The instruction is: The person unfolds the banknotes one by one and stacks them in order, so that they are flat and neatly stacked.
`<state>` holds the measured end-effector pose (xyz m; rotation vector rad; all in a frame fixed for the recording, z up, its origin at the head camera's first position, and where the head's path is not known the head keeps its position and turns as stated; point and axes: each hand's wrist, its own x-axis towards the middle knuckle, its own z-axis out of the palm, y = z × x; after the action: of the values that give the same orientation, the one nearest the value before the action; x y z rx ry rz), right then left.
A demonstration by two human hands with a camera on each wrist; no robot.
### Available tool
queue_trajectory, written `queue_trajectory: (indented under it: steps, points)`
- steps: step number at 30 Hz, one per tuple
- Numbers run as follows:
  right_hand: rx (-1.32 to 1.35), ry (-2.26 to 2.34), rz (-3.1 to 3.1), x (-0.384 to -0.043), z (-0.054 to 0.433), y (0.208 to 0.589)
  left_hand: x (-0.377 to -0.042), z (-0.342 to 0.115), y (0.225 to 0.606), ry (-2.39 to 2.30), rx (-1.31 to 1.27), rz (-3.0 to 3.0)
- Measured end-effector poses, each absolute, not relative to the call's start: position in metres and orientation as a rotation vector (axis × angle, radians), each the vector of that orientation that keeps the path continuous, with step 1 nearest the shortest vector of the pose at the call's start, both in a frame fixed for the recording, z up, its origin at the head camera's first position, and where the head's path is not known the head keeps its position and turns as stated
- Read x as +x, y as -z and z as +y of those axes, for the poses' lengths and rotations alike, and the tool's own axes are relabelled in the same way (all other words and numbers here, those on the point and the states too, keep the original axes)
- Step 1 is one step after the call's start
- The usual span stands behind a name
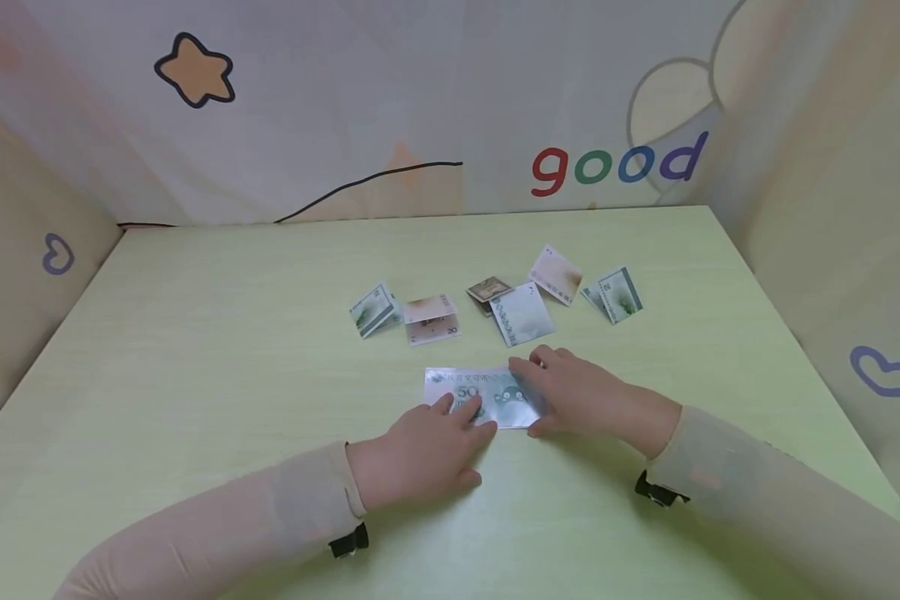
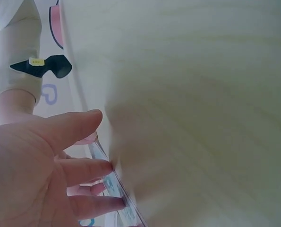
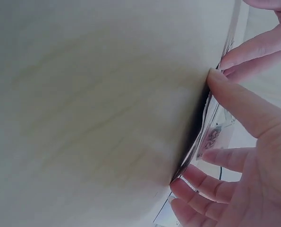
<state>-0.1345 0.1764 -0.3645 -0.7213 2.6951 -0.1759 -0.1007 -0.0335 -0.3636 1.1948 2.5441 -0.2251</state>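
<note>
A pale green banknote printed with 50 lies lengthwise across the table in front of the person. On its left part the left hand rests with its fingers spread and fairly straight, thumb held off to the side. The right hand holds the right end, thumb at the near edge and fingers at the far edge. From the right wrist view, the note's edge shows more than one layer, with a dark shadow gap beneath it. Fingertips of the left hand touch the note in the left wrist view.
Several folded banknotes stand or lie behind: a green one at left, a brownish one, a small brown one, a bluish one, a pinkish one and another green one. A printed curtain borders the table.
</note>
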Motion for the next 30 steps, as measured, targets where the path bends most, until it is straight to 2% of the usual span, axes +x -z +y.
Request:
queue_trajectory:
  steps: [9, 30]
  points:
    - [-1.047, 0.058, 2.513, -0.123, 0.169, 0.367, -0.106, -0.035, 0.363, 0.243, 1.202, 2.549]
    - [-1.017, -0.121, 2.499, -0.132, 0.157, 0.358, -0.101, -0.036, 0.366, 0.231, 1.202, 2.534]
